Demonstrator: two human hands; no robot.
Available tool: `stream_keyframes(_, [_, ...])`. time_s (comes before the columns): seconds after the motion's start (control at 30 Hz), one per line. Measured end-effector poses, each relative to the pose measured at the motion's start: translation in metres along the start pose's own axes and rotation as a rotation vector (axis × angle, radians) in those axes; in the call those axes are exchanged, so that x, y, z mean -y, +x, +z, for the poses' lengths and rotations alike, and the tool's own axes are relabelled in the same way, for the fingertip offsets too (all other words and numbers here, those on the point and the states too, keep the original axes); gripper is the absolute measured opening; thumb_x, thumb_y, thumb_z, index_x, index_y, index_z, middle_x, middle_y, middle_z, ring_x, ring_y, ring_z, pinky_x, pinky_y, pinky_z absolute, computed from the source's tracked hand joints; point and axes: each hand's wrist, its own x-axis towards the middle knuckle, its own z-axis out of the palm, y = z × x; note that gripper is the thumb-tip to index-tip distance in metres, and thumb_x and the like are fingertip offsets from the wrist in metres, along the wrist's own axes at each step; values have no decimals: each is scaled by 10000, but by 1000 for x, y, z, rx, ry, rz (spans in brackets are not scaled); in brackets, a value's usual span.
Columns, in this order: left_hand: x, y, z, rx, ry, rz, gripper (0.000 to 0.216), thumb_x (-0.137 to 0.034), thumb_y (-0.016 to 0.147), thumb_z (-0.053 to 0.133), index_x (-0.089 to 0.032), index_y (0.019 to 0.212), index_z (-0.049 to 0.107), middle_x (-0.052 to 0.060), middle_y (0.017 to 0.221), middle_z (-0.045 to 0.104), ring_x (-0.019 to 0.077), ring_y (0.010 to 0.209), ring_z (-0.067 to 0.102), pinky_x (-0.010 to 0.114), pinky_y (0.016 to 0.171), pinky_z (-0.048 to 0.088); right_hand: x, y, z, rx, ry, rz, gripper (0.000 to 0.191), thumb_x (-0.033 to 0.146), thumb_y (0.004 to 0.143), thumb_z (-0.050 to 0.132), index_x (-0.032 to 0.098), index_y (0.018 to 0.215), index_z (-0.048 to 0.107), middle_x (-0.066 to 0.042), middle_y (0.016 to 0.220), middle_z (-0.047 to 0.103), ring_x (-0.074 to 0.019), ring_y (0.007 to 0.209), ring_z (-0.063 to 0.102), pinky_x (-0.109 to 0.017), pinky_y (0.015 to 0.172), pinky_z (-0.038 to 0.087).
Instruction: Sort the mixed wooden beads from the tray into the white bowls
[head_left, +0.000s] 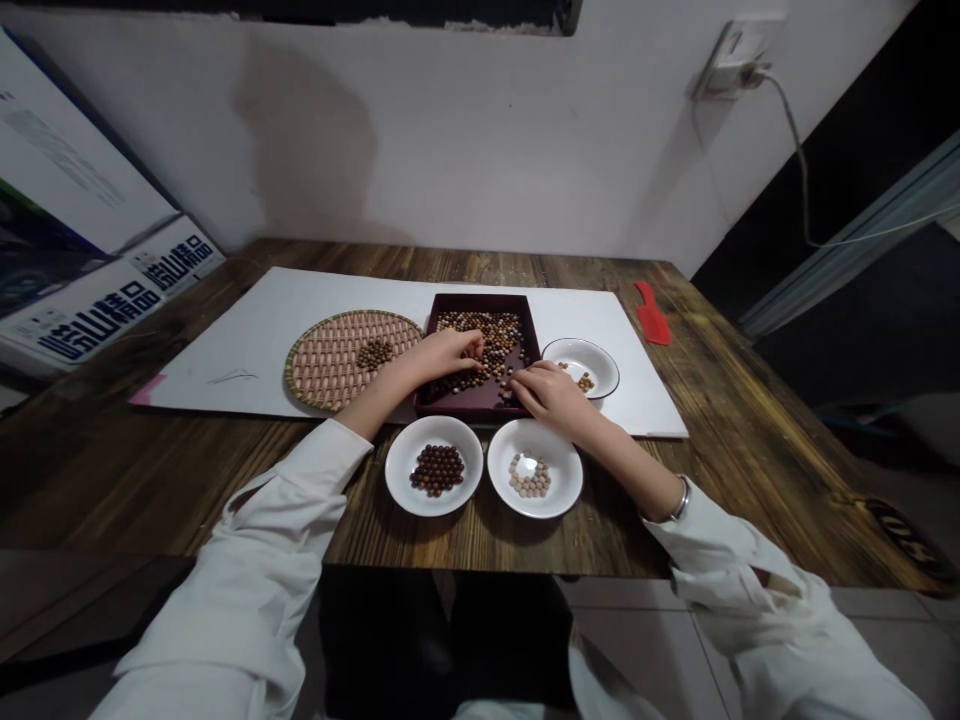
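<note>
A dark red shallow box [491,397] holds many mixed brown, yellow and pale beads [495,335]. My left hand [454,352] reaches over its left wall, its fingers curled in above the beads. At the box's right front, my right hand [549,395] has its fingertips drawn together among a few loose beads. Whatever either hand may pinch is too small to make out. Nearest me stand two white bowls: the left bowl [397,480] with dark brown beads [437,470], the right bowl [566,490] with pale beads [531,478].
Left of the box, a round woven tray [322,360] carries brown beads [375,352]. Another white bowl [604,362] with yellowish beads stands to the right, partly behind my right hand. A red comb [652,318] lies near the white board's [240,310] right edge.
</note>
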Motion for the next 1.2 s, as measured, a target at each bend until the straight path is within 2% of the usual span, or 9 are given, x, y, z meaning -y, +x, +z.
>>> stream_keyframes(0.27, [1, -1, 0, 3, 104, -6, 108, -274, 877, 643, -195, 906, 575, 4, 841, 673, 166, 765, 618, 258, 687, 403, -1, 0, 2, -2, 12, -6, 340, 242, 1037, 357, 153, 875, 643, -116, 828, 708, -219, 748, 551, -356, 842, 409])
stream_keyframes(0.47, [0, -1, 1, 20, 186, -27, 86, -256, 900, 632, -195, 959, 623, 25, 897, 711, 171, 815, 646, 254, 710, 417, -2, 0, 2, -6, 17, -3, 342, 259, 1039, 361, 156, 892, 652, -117, 838, 709, -223, 777, 556, -354, 845, 409])
stream_keyframes(0.7, [-3, 2, 3, 8, 306, -44, 190, -274, 965, 515, -193, 1033, 673, 65, 999, 743, 199, 898, 682, 285, 785, 469, -1, 0, 1, 7, 4, -4, 335, 253, 1039, 362, 157, 891, 646, -111, 832, 711, -226, 764, 558, -356, 840, 417])
stream_keyframes(0.87, [-5, 3, 5, -15, 315, -58, 259, -219, 975, 460, -184, 1081, 693, 83, 1097, 742, 213, 988, 687, 316, 892, 496, -1, 0, 2, -1, 2, -1, 333, 262, 1038, 363, 171, 874, 638, -108, 816, 702, -235, 765, 560, -366, 829, 423])
stream_keyframes(1.03, [-1, 3, 7, -80, 298, -17, 303, -158, 963, 447, -169, 1153, 683, 88, 1169, 699, 201, 1085, 650, 311, 982, 482, -1, 0, 0, -4, 5, -3, 329, 259, 1036, 362, 166, 882, 638, -110, 812, 697, -237, 776, 563, -361, 826, 425])
stream_keyframes(1.2, [3, 2, 8, -234, 331, -70, 340, -141, 972, 402, -118, 1169, 678, 127, 1143, 634, 215, 1081, 617, 330, 995, 473, 0, -1, 1, -5, 15, 3, 334, 264, 1037, 359, 167, 873, 634, -110, 813, 697, -238, 782, 557, -360, 825, 421])
